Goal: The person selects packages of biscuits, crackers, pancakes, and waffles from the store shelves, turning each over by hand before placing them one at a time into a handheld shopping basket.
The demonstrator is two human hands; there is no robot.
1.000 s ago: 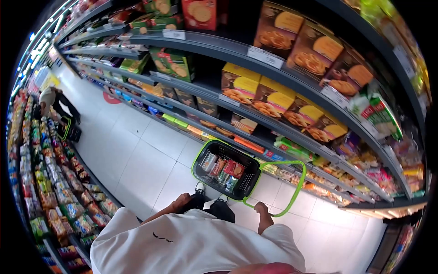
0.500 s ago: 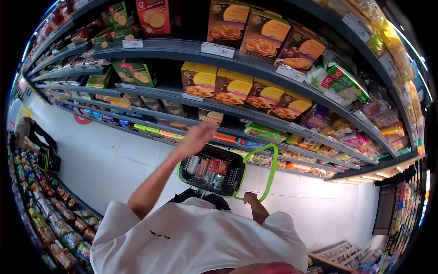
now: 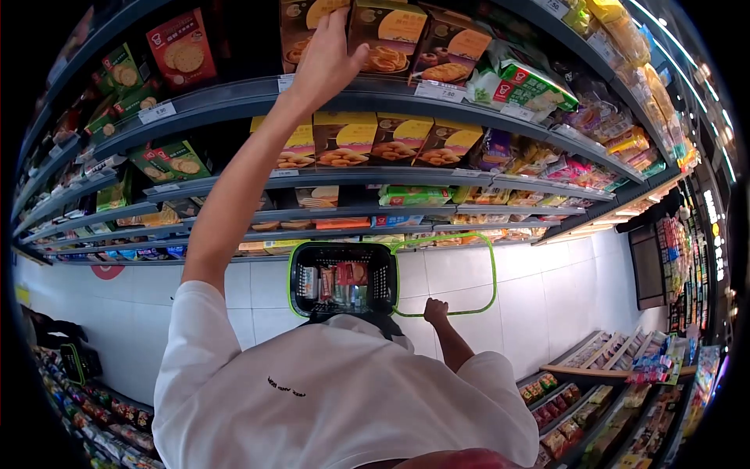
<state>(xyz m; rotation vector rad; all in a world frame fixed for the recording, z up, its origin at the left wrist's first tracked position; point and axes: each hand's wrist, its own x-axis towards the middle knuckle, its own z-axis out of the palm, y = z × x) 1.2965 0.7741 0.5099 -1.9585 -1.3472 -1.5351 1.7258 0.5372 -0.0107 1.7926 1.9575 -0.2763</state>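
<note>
My left hand (image 3: 326, 64) is raised to an upper shelf, fingers stretched up over the front of a brown-and-yellow biscuit box (image 3: 299, 35) and thumb spread to the right. Beside it stand two similar boxes, a middle biscuit box (image 3: 387, 39) and a right-hand biscuit box (image 3: 453, 48). Low down, my right hand (image 3: 436, 310) is closed around the green basket handle (image 3: 494, 273). That handle is swung out to the right of a black shopping basket (image 3: 383, 270) in front of my body. Inside the basket lie several packets, a red one (image 3: 351, 273) among them.
Grey shelves (image 3: 234, 94) curve across the front, stocked with boxes and bags. A row of yellow biscuit boxes (image 3: 341, 141) sits one shelf lower. Far left, a partly visible person has another black basket (image 3: 80, 362). Snack racks (image 3: 574, 414) stand behind on the right.
My left hand has risen from above the basket to the biscuit boxes on the upper shelf. The view has shifted; my right hand stays on the basket handle.
</note>
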